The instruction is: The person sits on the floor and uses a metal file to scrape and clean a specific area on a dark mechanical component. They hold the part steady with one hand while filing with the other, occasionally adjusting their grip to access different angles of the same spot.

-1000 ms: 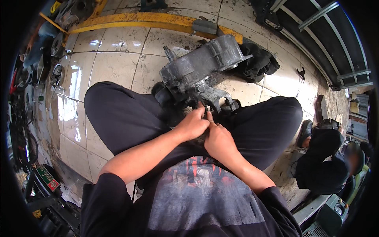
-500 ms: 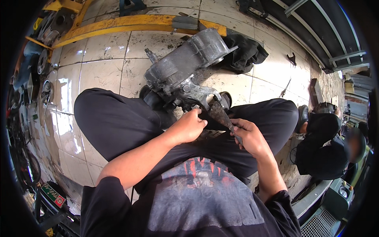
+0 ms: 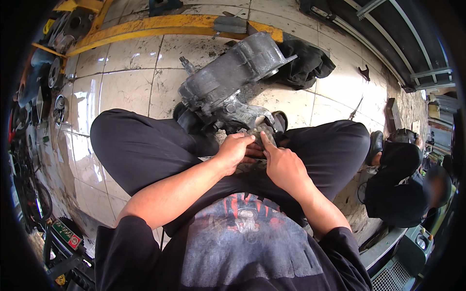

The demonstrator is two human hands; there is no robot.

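Note:
A greasy grey metal housing (image 3: 233,63), round and deep with a stub shaft, stands tilted on the floor between my legs. My left hand (image 3: 234,151) is closed at its near lower edge, thumb on top and fingers curled underneath; part of that grip is hidden. Beside it, my right hand (image 3: 284,165) holds a scraper, index finger stretched along its dirty flat blade (image 3: 266,137). The blade lies against the near end of the housing, close to my left fingertips. The scraper's handle is covered by my right palm.
A yellow metal frame (image 3: 145,30) lies beyond the housing. Black cloth (image 3: 303,63) is bunched at its right. A small dark forked part (image 3: 364,72) rests on the tiles. Another person (image 3: 398,184) sits at the far right. Machine parts (image 3: 60,104) line the left side.
My right hand has moved left and forward with the scraper, its index finger now laid on the blade. My left hand has opened slightly from a fist, its fingers now showing underneath.

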